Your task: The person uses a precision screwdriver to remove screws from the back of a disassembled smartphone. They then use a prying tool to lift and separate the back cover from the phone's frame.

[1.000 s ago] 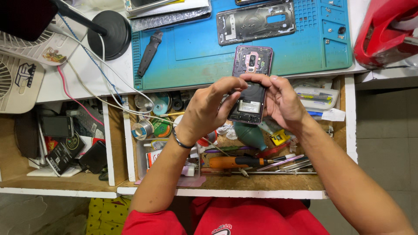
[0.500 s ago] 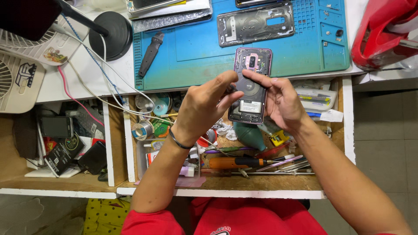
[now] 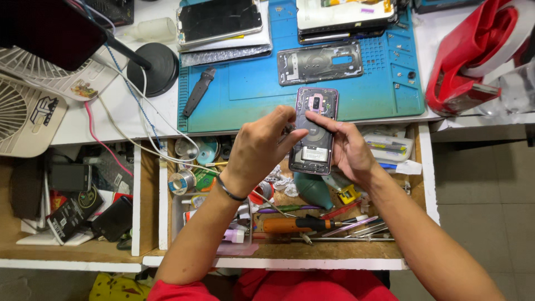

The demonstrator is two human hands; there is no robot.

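An opened smartphone (image 3: 315, 132), back side up with its inner parts showing, is held above the open drawer. My right hand (image 3: 348, 149) grips it along its right edge, index finger laid across the upper back. My left hand (image 3: 257, 147) pinches at the phone's left edge near the middle, fingertips touching it. A dark bracelet circles my left wrist. A grey phone frame (image 3: 320, 62) lies on the blue work mat (image 3: 251, 97) beyond the hands, next to a black tool (image 3: 198, 92).
The drawer (image 3: 334, 251) holds an orange-handled screwdriver (image 3: 292, 224), tweezers, solder spools and a teal blower. Stacked phones lie at the mat's far edge. A red tape dispenser (image 3: 473, 61) stands right, a black lamp base (image 3: 152, 68) and white fans left.
The phone and both hands have shifted slightly up toward the mat edge. My left fingers have moved along the phone's left edge.
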